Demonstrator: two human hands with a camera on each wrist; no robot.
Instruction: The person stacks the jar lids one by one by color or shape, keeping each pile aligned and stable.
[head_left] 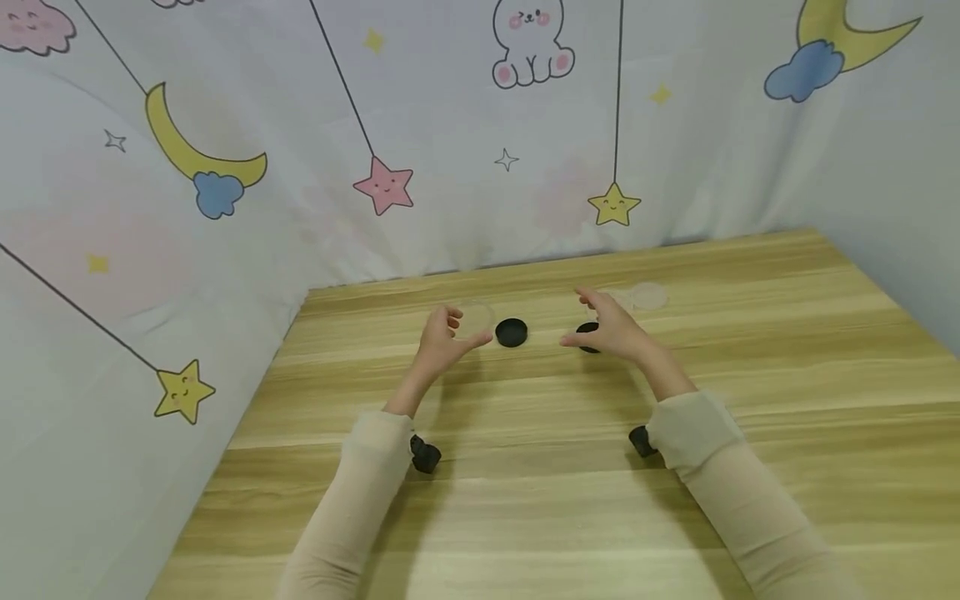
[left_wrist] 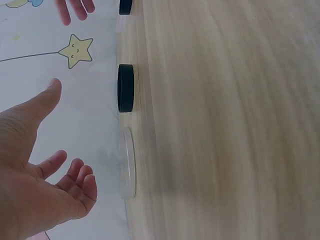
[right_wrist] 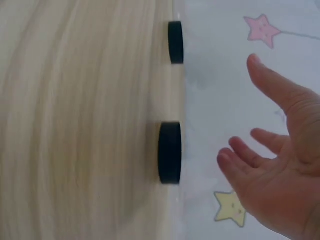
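My left hand (head_left: 442, 340) hovers just left of centre frame, fingers loosely spread, holding nothing, nearest a clear round lid (head_left: 474, 321) lying flat on the wooden table (head_left: 750, 375). My right hand (head_left: 611, 327) hovers right of centre, fingers relaxed and apart, above a black disc (head_left: 587, 337); contact seems absent, though the head view partly hides it. A second black disc (head_left: 512, 332) lies between both hands. No labels or writing are legible on any item.

No legible text, labels, brands or nos. in any view. Printed white fabric backdrop (head_left: 465, 125) carries pictures only: stars, moons, clouds, a rabbit. Round black caps (head_left: 512, 332) and light wooden tabletop (head_left: 570, 467) are unmarked as far as visible.
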